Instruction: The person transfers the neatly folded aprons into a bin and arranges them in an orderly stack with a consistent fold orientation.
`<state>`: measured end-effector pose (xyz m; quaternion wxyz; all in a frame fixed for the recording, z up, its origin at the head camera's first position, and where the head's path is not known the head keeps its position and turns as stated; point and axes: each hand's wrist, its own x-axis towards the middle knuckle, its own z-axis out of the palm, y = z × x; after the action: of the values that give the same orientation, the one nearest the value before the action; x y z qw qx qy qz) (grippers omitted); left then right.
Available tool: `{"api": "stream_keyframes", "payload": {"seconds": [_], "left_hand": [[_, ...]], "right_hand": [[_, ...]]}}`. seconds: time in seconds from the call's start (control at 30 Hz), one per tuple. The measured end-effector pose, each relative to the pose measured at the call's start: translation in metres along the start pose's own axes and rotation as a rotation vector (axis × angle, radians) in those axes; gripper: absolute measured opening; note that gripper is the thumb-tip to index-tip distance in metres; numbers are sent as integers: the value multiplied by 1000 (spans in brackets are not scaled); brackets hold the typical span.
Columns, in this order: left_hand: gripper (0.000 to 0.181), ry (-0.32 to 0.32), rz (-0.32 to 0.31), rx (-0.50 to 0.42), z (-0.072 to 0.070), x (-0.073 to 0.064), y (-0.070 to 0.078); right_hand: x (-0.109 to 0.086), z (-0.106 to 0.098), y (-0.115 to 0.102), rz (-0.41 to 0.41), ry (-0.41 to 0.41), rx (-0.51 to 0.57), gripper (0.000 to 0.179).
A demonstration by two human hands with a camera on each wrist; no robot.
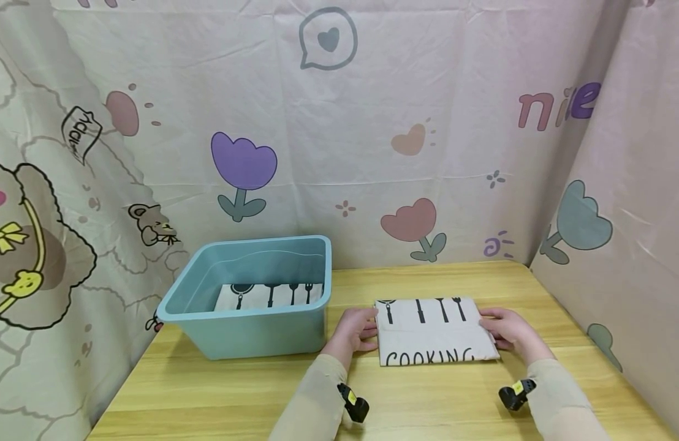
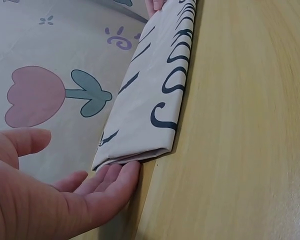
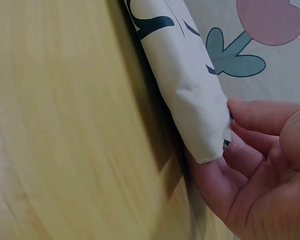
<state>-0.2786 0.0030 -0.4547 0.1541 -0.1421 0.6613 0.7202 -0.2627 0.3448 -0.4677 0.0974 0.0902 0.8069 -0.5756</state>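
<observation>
A folded white cloth (image 1: pixel 436 343), printed with dark kitchen utensils and the word COOKING, lies flat on the wooden table. At its left end is my left hand (image 1: pixel 355 331); in the left wrist view the fingertips (image 2: pixel 132 170) reach the lower folded edge while the thumb stands apart. My right hand (image 1: pixel 507 327) holds the right end, with its thumb (image 3: pixel 255 115) at the edge and other fingers under the corner, partly hidden. The left wrist view shows the cloth's layered folds end-on. A second printed cloth (image 1: pixel 281 295) lies inside the blue bin (image 1: pixel 251 334).
The bin stands on the left of the wooden table (image 1: pixel 207 401), close to my left forearm. A patterned curtain (image 1: pixel 328 122) hangs behind the table and along both sides. Each sleeve carries a small black wrist camera (image 1: pixel 353 404).
</observation>
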Motion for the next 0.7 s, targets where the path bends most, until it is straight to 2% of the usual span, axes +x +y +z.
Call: {"api": "stream_keyframes", "payload": {"seconds": [0.2,0.4,0.53,0.7], "left_hand": [[57,-19,4,-32,0,1,-1],[57,-28,-6,-51,1,2,-3],[47,-28,-30,-77,2,4,-5],[25,-76,-50,-81,3,7,-9]], "right_hand": [[1,0,6,-12,-57,106,56],[0,0,8,-7,-80,110,58],[0,1,10,-4,-85,113,58],[0,2,12,-6,-102,134,57]]}}
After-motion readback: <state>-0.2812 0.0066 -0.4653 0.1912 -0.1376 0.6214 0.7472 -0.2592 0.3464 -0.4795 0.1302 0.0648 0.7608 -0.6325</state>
